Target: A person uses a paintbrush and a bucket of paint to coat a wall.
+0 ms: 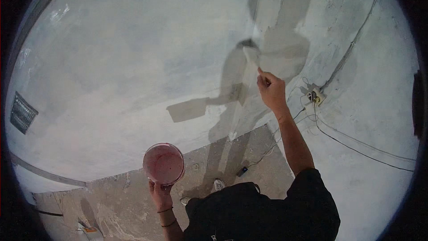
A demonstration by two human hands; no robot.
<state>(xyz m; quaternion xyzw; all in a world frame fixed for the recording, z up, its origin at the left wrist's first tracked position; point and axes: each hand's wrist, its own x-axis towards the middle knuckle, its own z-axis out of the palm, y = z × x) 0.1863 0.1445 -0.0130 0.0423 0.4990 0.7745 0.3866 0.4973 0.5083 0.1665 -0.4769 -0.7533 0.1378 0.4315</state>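
At nine o'clock we see a dark vent [22, 112] in the wall [125, 62]. Near six o'clock, our left hand [159, 192] is clamped under a round container of pinkish paste [163, 163]. At one o'clock, our right hand [270, 90] grips a putty blade [252, 56] pressed against the wall's corner; a socket [316, 95] sits at three o'clock.
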